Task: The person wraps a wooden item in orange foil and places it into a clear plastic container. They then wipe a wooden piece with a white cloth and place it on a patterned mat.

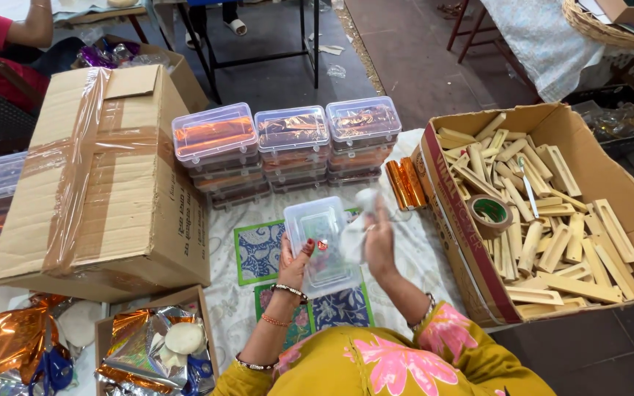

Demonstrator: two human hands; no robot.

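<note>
My left hand (295,262) grips the lower left edge of a clear plastic box (321,238) and holds it up above the patterned cloth (258,253). My right hand (378,238) holds a small white cloth (355,238) against the right side of that box. The box looks empty, with a small red mark near my left fingers. Behind it stand three stacks of lidded clear boxes (291,143) with orange foil inside.
A large taped cardboard box (104,176) stands at left. At right an open carton (588,158) holds several wooden pieces, a tape roll (489,213) and a knife. Orange foil rolls (403,183) lie beside it. Foil wrappers and scissors (53,367) lie at lower left. Another person sits at top left.
</note>
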